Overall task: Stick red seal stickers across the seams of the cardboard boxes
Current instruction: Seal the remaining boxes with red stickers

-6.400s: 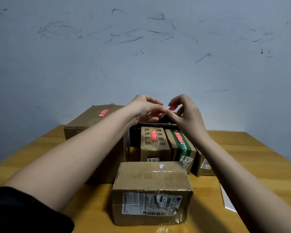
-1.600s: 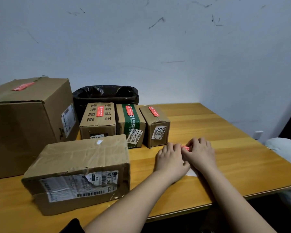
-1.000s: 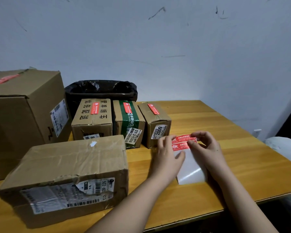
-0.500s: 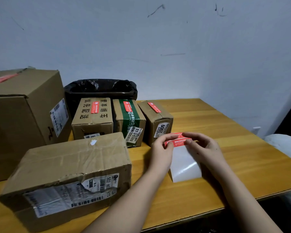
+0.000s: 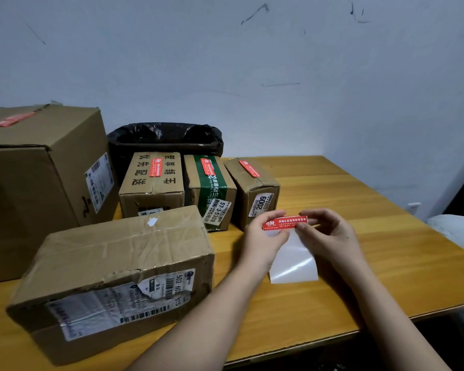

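Note:
A red seal sticker [image 5: 285,223] is held above the table at the top edge of a glossy white backing sheet [image 5: 294,262]. My left hand [image 5: 263,241] pinches its left end and my right hand [image 5: 330,236] pinches its right end. A taped cardboard box [image 5: 113,274] lies nearest me on the left, with no red sticker showing on its top. Behind it stand three small boxes [image 5: 153,180] [image 5: 210,188] [image 5: 255,191] in a row, each with a red sticker on its top. A large box [image 5: 38,183] at far left also carries one.
A bin lined with a black bag [image 5: 166,139] stands behind the small boxes against the wall. The wooden table [image 5: 359,210] ends close in front of me and at the right. Something white [image 5: 458,234] lies beyond its right edge.
Both hands lifted the backing sheet off the table; two red stickers showed on it a second ago, and now a single one is held level between both hands.

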Demonstrator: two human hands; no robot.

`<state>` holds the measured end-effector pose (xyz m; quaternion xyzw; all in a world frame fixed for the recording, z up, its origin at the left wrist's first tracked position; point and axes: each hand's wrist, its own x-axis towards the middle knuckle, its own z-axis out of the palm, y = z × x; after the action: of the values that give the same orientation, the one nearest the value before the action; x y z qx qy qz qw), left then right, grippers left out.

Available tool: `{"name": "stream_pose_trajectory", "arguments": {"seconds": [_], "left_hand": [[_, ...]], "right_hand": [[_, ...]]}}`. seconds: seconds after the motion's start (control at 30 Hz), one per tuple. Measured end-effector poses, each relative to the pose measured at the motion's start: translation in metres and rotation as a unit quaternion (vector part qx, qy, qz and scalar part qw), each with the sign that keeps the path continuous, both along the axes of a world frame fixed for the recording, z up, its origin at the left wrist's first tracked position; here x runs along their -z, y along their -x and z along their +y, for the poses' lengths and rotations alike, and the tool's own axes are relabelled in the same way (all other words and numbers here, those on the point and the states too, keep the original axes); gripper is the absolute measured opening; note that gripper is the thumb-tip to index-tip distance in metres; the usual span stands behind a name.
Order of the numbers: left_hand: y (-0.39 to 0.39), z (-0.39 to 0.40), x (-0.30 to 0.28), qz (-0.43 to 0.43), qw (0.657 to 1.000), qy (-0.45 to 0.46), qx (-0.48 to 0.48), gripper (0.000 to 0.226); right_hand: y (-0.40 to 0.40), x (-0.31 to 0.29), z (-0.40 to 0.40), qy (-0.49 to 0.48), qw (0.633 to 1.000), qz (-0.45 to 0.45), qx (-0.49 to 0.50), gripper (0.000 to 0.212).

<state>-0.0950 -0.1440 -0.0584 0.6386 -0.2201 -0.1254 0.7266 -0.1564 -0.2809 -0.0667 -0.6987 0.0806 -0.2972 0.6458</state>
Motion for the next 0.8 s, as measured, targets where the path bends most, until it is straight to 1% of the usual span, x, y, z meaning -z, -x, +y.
{"name": "stream_pose_trajectory", "arguments": {"seconds": [0.07,0.1,0.13,0.2,0.33,0.53,0.73,0.8], "left_hand": [[0.0007,0.0009,-0.0002,0.006,1.000,-0.001,0.001,0.034],[0.0011,0.0013,-0.0004,0.009,1.000,0.000,0.004,0.035],[0.0017,0.0016,-0.0008,0.014,1.000,0.004,0.007,0.036],[0.0023,0.0022,-0.0015,0.019,1.000,0.017,0.010,0.036],[0.0029,0.0020,-0.0010,0.011,0.999,0.028,0.012,0.035],[0.0018,0.0012,-0.0005,0.005,0.999,0.042,0.019,0.033],[0.0021,0.0019,0.0005,0.012,0.999,0.039,0.017,0.033],[0.0021,0.0023,0.0003,0.016,0.999,0.038,0.018,0.033]], "right_hand": [[0.0006,-0.0007,0.0004,0.036,0.999,-0.005,0.021,0.021],[0.0005,-0.0004,0.0003,0.051,0.998,-0.006,0.029,0.017],[0.0003,0.0001,0.0002,0.056,0.998,-0.006,0.026,0.021],[0.0012,-0.0005,0.0018,0.035,0.999,-0.011,0.010,0.026],[0.0024,-0.0028,0.0035,-0.005,1.000,-0.015,0.000,0.023],[-0.0002,0.0001,-0.0015,0.012,1.000,-0.009,-0.001,0.023],[0.0012,-0.0025,-0.0002,0.119,0.992,-0.003,0.044,0.026],[0.0023,-0.0018,-0.0015,0.187,0.980,-0.008,0.071,0.026]]}}
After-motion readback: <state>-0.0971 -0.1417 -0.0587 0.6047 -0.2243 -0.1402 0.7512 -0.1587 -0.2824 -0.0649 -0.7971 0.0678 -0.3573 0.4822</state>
